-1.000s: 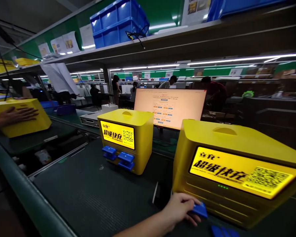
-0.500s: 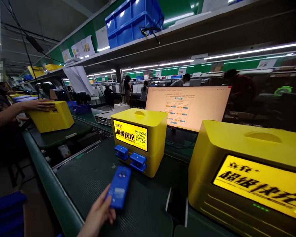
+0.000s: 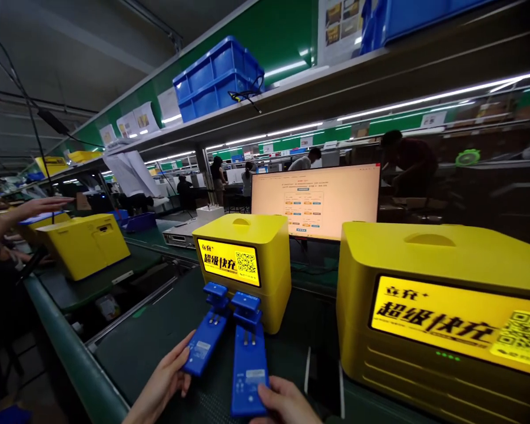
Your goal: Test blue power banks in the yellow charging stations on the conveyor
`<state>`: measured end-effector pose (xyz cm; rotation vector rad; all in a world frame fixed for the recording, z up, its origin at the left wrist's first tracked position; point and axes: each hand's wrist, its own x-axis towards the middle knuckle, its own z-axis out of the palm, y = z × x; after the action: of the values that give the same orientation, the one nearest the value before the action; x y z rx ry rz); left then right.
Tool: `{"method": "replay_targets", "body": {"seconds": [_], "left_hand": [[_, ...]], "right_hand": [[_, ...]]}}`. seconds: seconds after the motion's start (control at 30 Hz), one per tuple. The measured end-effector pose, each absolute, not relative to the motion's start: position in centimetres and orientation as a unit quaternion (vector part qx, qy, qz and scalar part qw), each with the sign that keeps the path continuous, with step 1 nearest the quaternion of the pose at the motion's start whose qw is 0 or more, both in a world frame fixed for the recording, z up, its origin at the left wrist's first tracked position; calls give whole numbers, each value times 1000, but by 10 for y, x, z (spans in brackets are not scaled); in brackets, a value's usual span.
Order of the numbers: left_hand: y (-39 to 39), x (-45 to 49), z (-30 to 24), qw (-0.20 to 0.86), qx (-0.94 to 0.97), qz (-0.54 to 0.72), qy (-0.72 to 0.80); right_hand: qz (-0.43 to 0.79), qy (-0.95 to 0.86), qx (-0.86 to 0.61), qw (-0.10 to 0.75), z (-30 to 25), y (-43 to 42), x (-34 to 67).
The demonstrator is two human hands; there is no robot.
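Observation:
My left hand (image 3: 163, 383) holds a blue power bank (image 3: 205, 344) by its near end, its far end pointing at the left blue stub of the middle yellow charging box (image 3: 247, 265). My right hand (image 3: 282, 403) grips a second blue power bank (image 3: 248, 368) from below, with its far end close to the box's right stub (image 3: 246, 303). Both stubs stick out of the box under its lit label. A larger yellow charging box (image 3: 441, 306) stands close by on the right.
A lit monitor (image 3: 315, 200) stands behind the boxes on the green conveyor belt (image 3: 159, 318). At the far left, another person's hand (image 3: 39, 206) hovers over a third yellow box (image 3: 86, 241). Blue crates (image 3: 216, 79) sit on the shelf overhead. Other people work in the background.
A second ago one hand was pulling a blue power bank from the right box. Now each hand holds one, both brought up to the middle box. The co-worker's hand lifted off their box.

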<state>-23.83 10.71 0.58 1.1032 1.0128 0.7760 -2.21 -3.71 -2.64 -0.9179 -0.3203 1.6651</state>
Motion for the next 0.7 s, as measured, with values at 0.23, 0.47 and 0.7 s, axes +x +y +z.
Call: {"method": "replay_targets", "body": {"seconds": [0.23, 0.47, 0.7], "left_hand": [[125, -195, 17, 633, 445, 422, 473], [119, -151, 8, 575, 416, 531, 463], [106, -156, 21, 482, 510, 531, 475]], "right_hand": [[670, -20, -408, 621, 6, 0, -81], [590, 19, -363, 720, -26, 3, -93], [555, 56, -349, 753, -28, 5, -115]]}}
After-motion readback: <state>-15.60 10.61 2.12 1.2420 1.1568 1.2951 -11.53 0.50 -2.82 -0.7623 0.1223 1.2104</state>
